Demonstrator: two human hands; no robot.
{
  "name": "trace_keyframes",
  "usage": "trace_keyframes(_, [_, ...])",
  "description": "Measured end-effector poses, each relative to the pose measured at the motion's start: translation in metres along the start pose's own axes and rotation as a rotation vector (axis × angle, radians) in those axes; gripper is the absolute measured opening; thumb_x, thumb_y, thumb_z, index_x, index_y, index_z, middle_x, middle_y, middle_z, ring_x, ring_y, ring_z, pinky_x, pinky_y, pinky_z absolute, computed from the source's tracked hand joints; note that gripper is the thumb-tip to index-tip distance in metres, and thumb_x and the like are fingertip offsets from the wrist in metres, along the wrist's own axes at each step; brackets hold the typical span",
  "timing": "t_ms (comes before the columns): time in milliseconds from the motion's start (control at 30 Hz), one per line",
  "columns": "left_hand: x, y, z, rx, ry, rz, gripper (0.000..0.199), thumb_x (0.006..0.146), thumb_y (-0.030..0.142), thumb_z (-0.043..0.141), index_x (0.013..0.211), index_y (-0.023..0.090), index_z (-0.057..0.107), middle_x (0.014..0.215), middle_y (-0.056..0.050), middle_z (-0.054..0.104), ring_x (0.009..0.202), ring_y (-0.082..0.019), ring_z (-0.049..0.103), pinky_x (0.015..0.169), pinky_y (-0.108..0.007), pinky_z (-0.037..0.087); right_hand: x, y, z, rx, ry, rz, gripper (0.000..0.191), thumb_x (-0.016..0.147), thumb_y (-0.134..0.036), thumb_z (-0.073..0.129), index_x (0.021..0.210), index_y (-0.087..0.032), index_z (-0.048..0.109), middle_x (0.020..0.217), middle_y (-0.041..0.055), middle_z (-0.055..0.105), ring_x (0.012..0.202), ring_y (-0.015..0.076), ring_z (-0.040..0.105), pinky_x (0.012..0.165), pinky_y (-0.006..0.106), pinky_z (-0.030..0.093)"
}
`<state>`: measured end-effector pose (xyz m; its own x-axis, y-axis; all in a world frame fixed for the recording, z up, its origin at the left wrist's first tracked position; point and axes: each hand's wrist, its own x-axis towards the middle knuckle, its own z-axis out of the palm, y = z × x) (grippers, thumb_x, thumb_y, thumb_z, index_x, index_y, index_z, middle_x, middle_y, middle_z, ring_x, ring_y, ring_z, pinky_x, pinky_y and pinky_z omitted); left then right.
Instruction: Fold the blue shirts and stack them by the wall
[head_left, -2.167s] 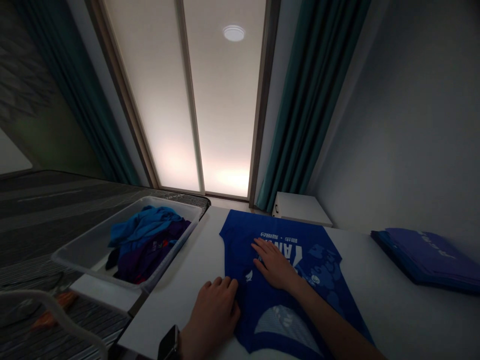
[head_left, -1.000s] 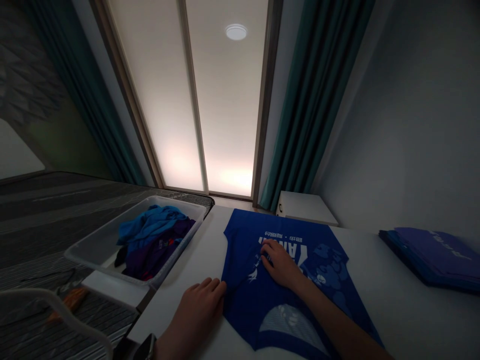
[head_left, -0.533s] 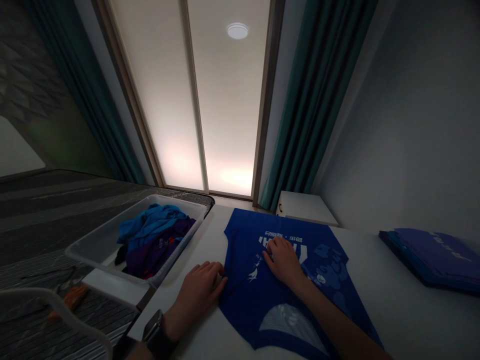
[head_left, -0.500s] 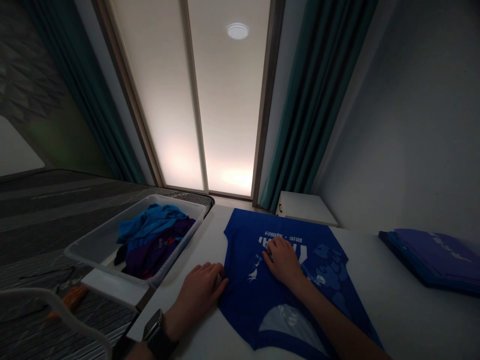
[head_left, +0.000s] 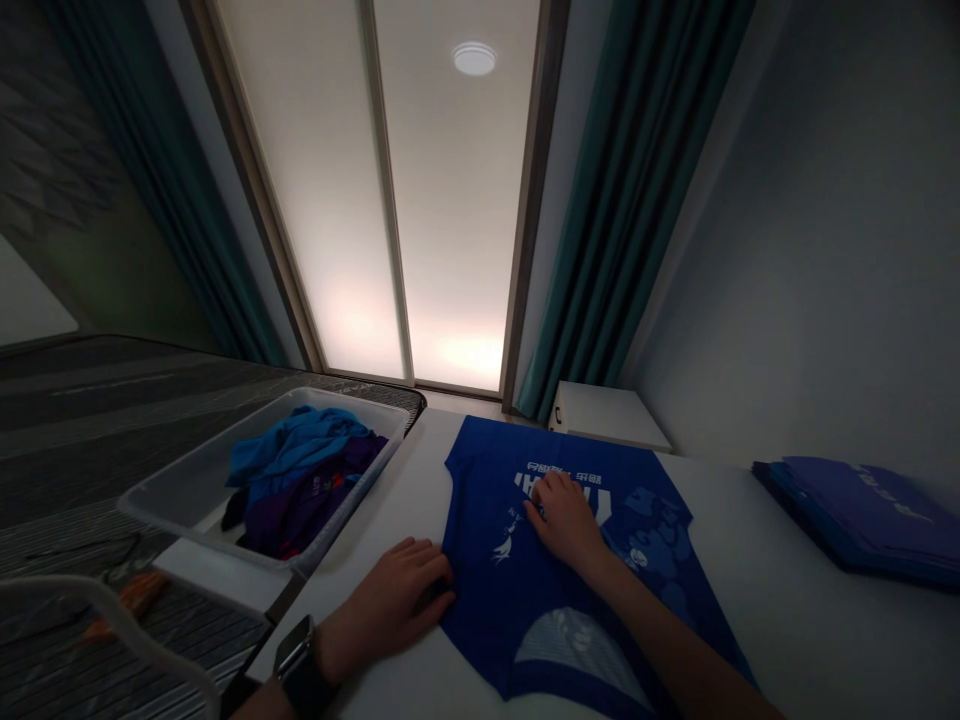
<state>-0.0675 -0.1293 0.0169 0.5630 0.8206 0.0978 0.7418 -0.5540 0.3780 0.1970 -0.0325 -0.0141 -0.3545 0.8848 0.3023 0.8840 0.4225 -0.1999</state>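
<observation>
A blue sleeveless sports shirt (head_left: 480,590) with white lettering and a pale bird print lies spread out on the white table, its neckline towards me. My left hand (head_left: 397,595), with a dark watch on its wrist, rests at the shirt's left edge. Its thumb is apart from the index finger, and the fingertips touch or nearly touch the fabric. On the chest lettering lies my right hand (head_left: 562,515), fingers slightly bent and resting on the cloth, partly covering the print. Its forearm crosses the right part of the neckline.
Left of the table, a translucent plastic bin (head_left: 172,515) holds crumpled blue and purple clothes (head_left: 300,460). A stack of folded purple and blue garments (head_left: 870,515) lies on the table's right side. A white cabinet (head_left: 611,415) stands beyond the far edge. A pale curved tube (head_left: 127,630) is at lower left.
My left thumb has shifted slightly towards me, and the gap to its index finger looks wider. My right hand and the shirt stay in place. The view has shifted very slightly.
</observation>
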Motion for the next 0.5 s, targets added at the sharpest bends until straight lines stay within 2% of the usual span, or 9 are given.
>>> trace_keyframes(133, [0.000,0.000,0.000,-0.030,0.002,-0.026,0.003,0.086,0.022,0.054,0.086,0.021,0.057,0.082,-0.001,0.060,0.079,-0.017,0.053,0.076,-0.031,0.038,0.006,0.009,-0.007,0.051,-0.049,0.018,0.015,0.090,-0.027,0.048,0.079,-0.021,0.056,0.093,0.0084,0.060,0.092,0.0249,0.053,0.080,0.039,0.042])
trace_keyframes(367, [0.001,-0.002,0.000,-0.084,0.003,-0.111,0.005,0.086,0.021,0.052,0.084,0.021,0.057,0.079,0.000,0.059,0.077,-0.017,0.054,0.073,-0.029,0.039,0.020,0.057,-0.054,0.175,-0.234,0.161,0.018,0.092,-0.027,0.045,0.093,-0.020,0.062,0.088,0.0049,0.065,0.082,0.0181,0.058,0.070,0.028,0.040])
trace_keyframes(500, [0.002,-0.002,-0.001,-0.060,-0.010,-0.121,0.008,0.081,0.022,0.059,0.089,0.021,0.058,0.076,0.000,0.058,0.076,-0.018,0.054,0.072,-0.029,0.039,0.017,0.063,-0.062,0.233,-0.324,0.223,0.021,0.092,-0.026,0.043,0.097,-0.019,0.063,0.089,0.0046,0.067,0.076,0.0162,0.060,0.064,0.025,0.040])
